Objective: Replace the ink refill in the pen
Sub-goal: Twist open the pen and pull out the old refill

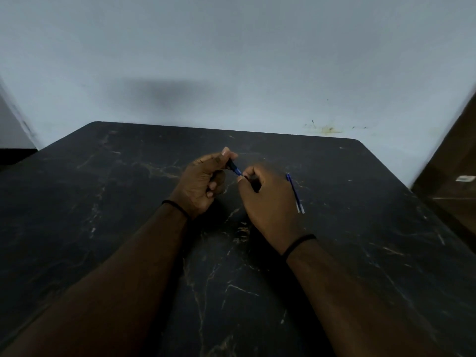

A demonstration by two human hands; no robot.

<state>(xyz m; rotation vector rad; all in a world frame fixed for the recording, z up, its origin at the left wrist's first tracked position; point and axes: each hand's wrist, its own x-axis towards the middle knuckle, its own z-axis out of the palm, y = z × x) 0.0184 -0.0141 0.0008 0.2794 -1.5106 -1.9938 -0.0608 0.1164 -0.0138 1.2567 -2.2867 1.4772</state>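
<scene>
Both hands meet above the middle of the dark marble-patterned table (128, 202). Left hand (203, 181) curls its fingers round the black pen barrel (231, 164), thumb on top, while the right hand (268, 199) pinches the blue piece (238, 172) sticking out of the barrel's end; what exactly that piece is, I cannot tell. Two blue refills (295, 194) lie side by side on the table just right of the right hand, toward the right edge. Each wrist wears a thin black band (177, 207).
</scene>
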